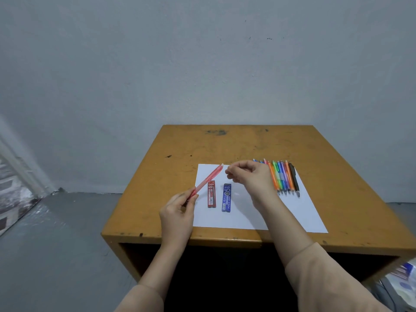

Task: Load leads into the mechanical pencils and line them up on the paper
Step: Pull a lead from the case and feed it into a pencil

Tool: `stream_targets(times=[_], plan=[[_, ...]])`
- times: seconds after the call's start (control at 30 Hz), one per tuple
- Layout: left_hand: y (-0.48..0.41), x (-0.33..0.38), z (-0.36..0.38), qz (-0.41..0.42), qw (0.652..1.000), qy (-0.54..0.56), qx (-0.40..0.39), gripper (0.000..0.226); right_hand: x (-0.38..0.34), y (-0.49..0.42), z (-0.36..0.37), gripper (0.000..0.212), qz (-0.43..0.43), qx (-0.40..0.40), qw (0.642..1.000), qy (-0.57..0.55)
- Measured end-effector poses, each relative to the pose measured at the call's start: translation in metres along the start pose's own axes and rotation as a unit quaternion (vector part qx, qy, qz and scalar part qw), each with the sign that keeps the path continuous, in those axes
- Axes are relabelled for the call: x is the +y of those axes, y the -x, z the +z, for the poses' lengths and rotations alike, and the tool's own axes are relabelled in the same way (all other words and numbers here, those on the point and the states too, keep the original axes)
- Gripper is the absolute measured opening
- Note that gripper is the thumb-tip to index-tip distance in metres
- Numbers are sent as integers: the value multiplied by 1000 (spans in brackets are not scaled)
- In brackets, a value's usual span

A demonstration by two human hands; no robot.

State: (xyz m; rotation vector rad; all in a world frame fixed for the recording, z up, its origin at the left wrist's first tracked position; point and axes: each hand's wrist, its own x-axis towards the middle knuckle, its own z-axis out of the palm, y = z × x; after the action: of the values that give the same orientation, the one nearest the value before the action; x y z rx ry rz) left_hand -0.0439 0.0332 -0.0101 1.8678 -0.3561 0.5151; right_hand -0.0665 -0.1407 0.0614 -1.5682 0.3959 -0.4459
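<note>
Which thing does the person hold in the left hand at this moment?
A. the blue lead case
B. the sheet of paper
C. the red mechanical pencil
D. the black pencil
C: the red mechanical pencil is slanted in the grip of the left hand, while the blue lead case and the black pencil lie untouched on the paper.

On my feed, all I get of the wearer is two arms: a plain beige cloth left sleeve (140, 298) and a matching beige cloth right sleeve (326, 280). The fabric looks matte and smooth with a few soft folds. Each cuff is a simple rounded hem that stops partway along the forearm, so the wrists, left hand (177, 213) and right hand (249, 176) are bare.
</note>
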Motion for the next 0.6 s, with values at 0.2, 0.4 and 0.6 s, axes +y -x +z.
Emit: stream_targets(times=[0.2,0.4,0.6], plan=[[0,-4,2,33,999,-12,-6,22,-10,6,0,8,73,-53,985,-149],[0,-5,3,59,998,-20,-2,22,-10,9,-2,6,86,-73,979,-171],[1,-6,4,62,998,-20,-7,24,-12,9,-5,4,71,-88,980,-162]])
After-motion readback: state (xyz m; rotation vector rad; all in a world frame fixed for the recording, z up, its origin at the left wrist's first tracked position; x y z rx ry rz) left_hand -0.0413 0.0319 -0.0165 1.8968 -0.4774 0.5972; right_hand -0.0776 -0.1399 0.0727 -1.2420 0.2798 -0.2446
